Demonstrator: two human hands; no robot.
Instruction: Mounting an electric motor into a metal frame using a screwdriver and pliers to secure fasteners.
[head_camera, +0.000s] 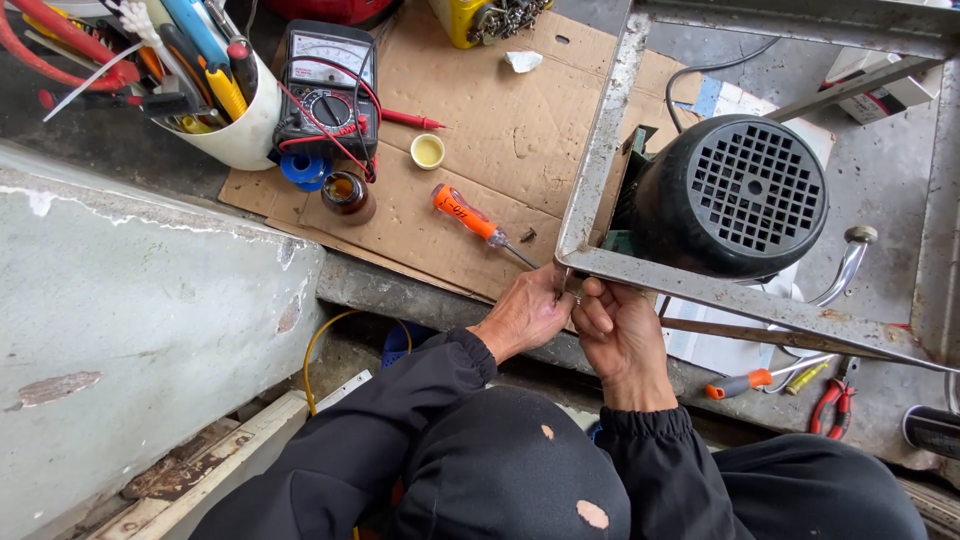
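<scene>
Both my hands meet at the near corner of a grey metal angle frame (600, 150). My left hand (522, 318) pinches the corner from the left, fingertips on a small dark part under the bar that I cannot make out. My right hand (622, 340) curls its fingers around the same corner from below. A black electric motor (738, 195) with a gridded fan cover sits inside the frame, just right of my hands. An orange-handled screwdriver (470, 218) lies on cardboard (500, 110) a little beyond my left hand.
On the cardboard are a black multimeter (328, 90) with red leads, a brown jar (348, 195), a small yellow-filled cap (428, 150) and a white tub of tools (215, 95). Red pliers (830, 405) and another orange screwdriver (745, 381) lie at the right. A concrete ledge (140, 330) stands left.
</scene>
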